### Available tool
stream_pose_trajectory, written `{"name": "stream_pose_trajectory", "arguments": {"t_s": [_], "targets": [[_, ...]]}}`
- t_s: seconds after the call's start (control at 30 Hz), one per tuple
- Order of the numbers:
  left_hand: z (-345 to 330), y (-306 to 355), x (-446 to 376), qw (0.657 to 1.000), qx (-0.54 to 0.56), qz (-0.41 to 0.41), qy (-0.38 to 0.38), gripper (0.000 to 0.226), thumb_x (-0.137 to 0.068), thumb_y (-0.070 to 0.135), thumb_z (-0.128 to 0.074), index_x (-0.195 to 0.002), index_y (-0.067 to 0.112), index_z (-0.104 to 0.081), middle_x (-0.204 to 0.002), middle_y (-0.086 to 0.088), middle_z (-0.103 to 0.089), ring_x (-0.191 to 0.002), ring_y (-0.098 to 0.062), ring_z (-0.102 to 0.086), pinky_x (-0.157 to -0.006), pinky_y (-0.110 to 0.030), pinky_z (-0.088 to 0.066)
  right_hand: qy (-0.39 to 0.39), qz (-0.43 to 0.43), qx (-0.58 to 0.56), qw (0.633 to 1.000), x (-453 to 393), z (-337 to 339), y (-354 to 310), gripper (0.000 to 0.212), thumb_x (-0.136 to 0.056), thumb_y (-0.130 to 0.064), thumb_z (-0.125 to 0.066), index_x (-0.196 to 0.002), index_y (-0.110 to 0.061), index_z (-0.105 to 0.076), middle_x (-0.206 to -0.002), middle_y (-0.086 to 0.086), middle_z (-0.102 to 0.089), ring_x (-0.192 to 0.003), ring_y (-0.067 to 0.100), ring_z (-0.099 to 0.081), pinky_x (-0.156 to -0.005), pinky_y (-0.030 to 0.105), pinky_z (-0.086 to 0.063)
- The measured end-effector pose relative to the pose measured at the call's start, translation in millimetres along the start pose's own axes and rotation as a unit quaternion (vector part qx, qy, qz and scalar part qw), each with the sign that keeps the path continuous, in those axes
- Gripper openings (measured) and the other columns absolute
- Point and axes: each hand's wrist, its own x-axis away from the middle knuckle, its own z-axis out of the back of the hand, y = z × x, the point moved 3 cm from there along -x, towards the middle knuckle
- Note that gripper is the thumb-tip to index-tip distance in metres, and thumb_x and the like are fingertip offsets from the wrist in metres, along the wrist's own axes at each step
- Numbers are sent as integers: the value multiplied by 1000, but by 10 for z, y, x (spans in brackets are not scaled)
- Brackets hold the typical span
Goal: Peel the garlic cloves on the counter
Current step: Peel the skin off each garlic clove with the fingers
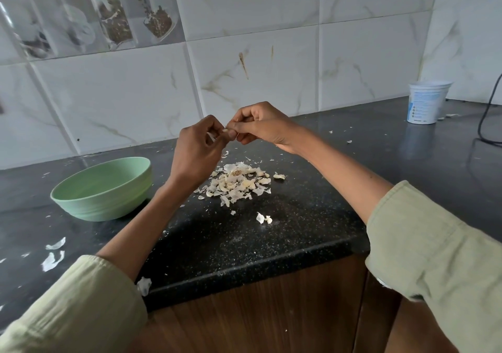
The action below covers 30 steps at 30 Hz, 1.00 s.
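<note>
— Where's the garlic clove (pixel 225 130) sitting?

— You're holding it up above the tabletop (pixel 271 233), pinched between both hands; only a pale tip is showing. Your left hand (pixel 197 150) is curling its fingers round it, and your right hand (pixel 262 126) is pinching it from the other side, fingertips touching.

— And below?

— A pile of cloves and skins (pixel 240 183) is lying right under your hands, with loose flakes scattered around. A green bowl (pixel 104 188) is sitting to the left of the pile, and a white tub (pixel 426 103) is standing well apart, by the right wall.
</note>
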Motion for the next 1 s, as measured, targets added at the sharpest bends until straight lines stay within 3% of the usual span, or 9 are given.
{"name": "stream_pose_trajectory", "arguments": {"t_s": [0.17, 0.33, 0.5, 0.63, 0.77, 0.87, 0.93, 1.0], "targets": [[18, -9, -9, 999, -33, -17, 9, 27, -100, 22, -67, -74, 17, -68, -59, 1, -65, -54, -30, -61, -54, -49, -52, -41, -25, -18, 999, 17, -53, -13, 32, -102, -30, -67, -102, 0, -77, -97, 20, -79, -83, 19, -73, -78, 27, -60], [26, -16, -13, 1000, -28, 3, 2, 19, -95, 3, -68, -77, 10, -68, -61, 3, -69, -60, -17, -71, -54, -33, -56, -52, -24, -9, 998, 2, -26, 27, 29, -99, -24, -71, -106, 3, -75, -92, 15, -78, -82, 17, -72, -79, 27, -60], [6, -20, 2, 998, -29, -6, -46, 16, -95, -1, -68, -80, 6, -69, -64, -2, -72, -54, -14, -70, -58, -44, -61, -36, -5, 31, 999, 15, -37, 42, 17, -92, -16, -79, -93, -1, -73, -81, 9, -77, -75, 14, -71, -73, 25, -60], [16, -29, 1, 999, -14, 6, -52, 30, -86, -14, -52, -80, 7, -73, -64, -6, -73, -55, -22, -72, -57, -46, -63, -25, -12, 25, 999, 9, -49, 59, 33, -88, -22, -84, -97, 7, -73, -83, 10, -77, -73, 12, -70, -69, 23, -57], [-7, -41, 16, 997, 30, 38, -66, 30, -90, -19, -50, -87, 0, -74, -71, -13, -75, -61, -26, -76, -61, -43, -66, -36, -52, -10, 998, -1, -66, 98, 36, -87, -20, -84, -102, 9, -69, -81, 7, -74, -71, 10, -68, -68, 22, -57], [3, -34, 14, 994, 69, 58, -67, 20, -94, -16, -58, -89, -3, -73, -74, -14, -77, -66, -27, -78, -65, -39, -66, -62, -84, -67, 992, 5, -65, 111, 18, -89, -16, -81, -90, -5, -68, -80, 4, -75, -70, 9, -66, -66, 19, -55], [29, -26, 18, 990, 104, 69, -70, 8, -96, 0, -72, -89, -4, -72, -77, -12, -78, -69, -24, -78, -66, -29, -63, -76, -90, -104, 988, 5, -55, 108, 14, -91, -14, -79, -87, -9, -67, -86, 6, -76, -72, 10, -65, -66, 18, -55], [40, -28, 26, 987, 118, 68, -82, 18, -95, 15, -78, -88, 0, -71, -80, -9, -80, -71, -21, -77, -65, -22, -57, -81, -86, -116, 986, 3, -47, 95, 12, -91, -13, -78, -88, -10, -67, -88, 7, -76, -74, 10, -64, -66, 17, -54]]}}
